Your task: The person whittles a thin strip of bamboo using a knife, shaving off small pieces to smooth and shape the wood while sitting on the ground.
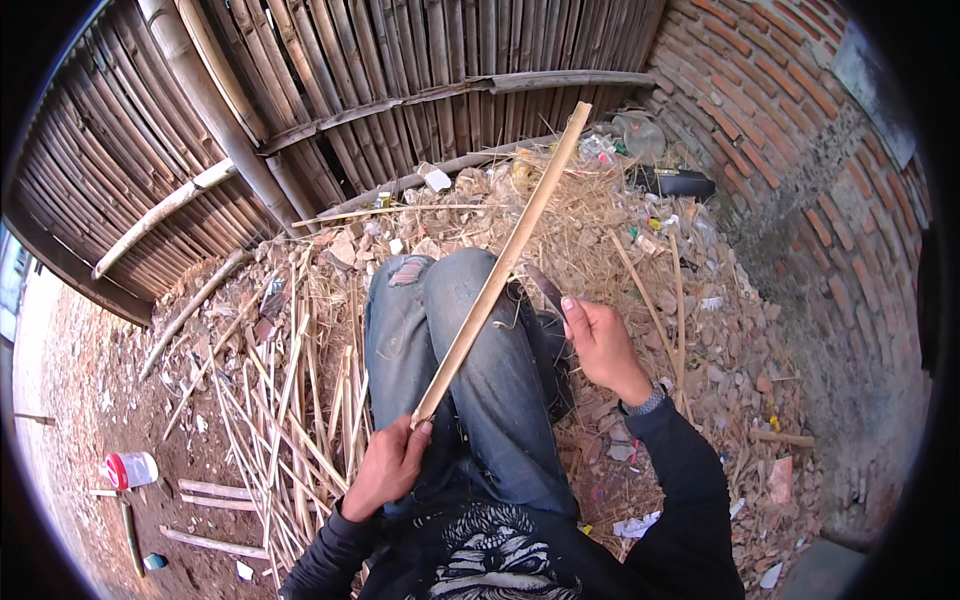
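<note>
— So, which step does this look like?

— Splitting or shaving, I'd judge. The left hand [388,462] is closed round the near end of a long bamboo strip [500,265], down by the person's lap. From there the strip runs up and away across the jeans-clad knees [450,300], and its far tip ends over the straw and rubble heap [590,215] in front of the bamboo fence [330,80].

— And the other hand?

— The right hand [600,345] sits just right of the strip, about halfway along it, fingers curled round the handle of a dark curved blade [543,290]. The blade lies close beside the strip; whether its edge actually touches the bamboo I cannot tell.

— What's around the strip?

— Left of it, beside the knees, lies a loose pile of thin bamboo slivers [290,420] on the dirt. Farther left of that is a small white jar with a red lid [131,469]. Right of the strip, a brick wall [790,120] curves round, with broken brick bits at its foot.

— What would the next move call for?

— In my judgement, a steady hold at the near end so the strip doesn't twist, and the blade set squarely on the bamboo, driven away from the knees, which lie directly under the strip.
</note>
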Demonstrator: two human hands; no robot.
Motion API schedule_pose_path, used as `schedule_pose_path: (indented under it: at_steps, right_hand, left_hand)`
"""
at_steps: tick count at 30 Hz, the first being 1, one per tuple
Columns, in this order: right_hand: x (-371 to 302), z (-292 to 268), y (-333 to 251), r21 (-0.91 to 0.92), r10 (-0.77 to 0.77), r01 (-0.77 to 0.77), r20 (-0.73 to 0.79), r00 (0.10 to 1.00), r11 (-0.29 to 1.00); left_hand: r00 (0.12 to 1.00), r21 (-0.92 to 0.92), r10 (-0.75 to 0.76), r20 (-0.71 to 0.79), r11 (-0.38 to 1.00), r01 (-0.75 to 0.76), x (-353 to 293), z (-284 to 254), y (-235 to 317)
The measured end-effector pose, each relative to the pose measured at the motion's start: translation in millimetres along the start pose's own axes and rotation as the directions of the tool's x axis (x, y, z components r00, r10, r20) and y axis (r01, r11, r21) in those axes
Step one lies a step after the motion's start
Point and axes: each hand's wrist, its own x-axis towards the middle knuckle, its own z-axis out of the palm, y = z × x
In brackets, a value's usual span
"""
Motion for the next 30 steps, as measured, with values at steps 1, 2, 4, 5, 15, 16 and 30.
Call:
schedule_pose_path:
  at_steps: [1, 2, 4, 5, 15, 16, 30]
  right_hand:
    - [4.4, -3.3, 3.3, -0.019, 0.018, -0.019, -0.042, 0.999, 1.0]
    - [7.1, -3.0, 4.4, -0.019, 0.016, -0.017, -0.042, 0.999, 1.0]
    - [11.6, 0.9, 7.6, -0.035, -0.001, -0.001, -0.059, 0.998, 0.999]
    - [14.3, 3.5, 8.4, -0.033, -0.003, 0.001, -0.057, 0.998, 0.999]
    - [-26.8, 29.1, -11.3, 0.014, -0.011, 0.009, 0.167, 0.986, 1.0]
    - [-30.8, 28.9, -11.4, 0.007, -0.007, 0.005, 0.242, 0.97, 1.0]
    - [-13.0, 22.1, -2.3, -0.004, -0.025, 0.025, 0.089, 0.996, 1.0]
  left_hand:
    - [1.0, -0.004, -0.018, 0.003, 1.0, 0.018, 1.2, 0.3, 2.0]
    - [1.0, -0.004, -0.017, 0.002, 1.0, 0.017, 3.2, 1.4, 2.5]
    - [1.0, 0.026, 0.004, -0.012, 1.0, -0.003, 7.1, 3.7, 0.6]
    - [1.0, 0.027, 0.002, -0.015, 1.0, -0.002, 9.1, 4.1, 1.9]
    - [1.0, 0.01, -0.007, 0.014, 1.0, 0.007, 17.0, 5.7, 14.5]
    - [0.999, -0.009, -0.03, 0.026, 0.999, 0.031, 17.7, 6.9, 17.3]
    - [0.998, -0.093, 0.021, 0.055, 0.996, -0.016, 39.1, 11.3, 32.2]
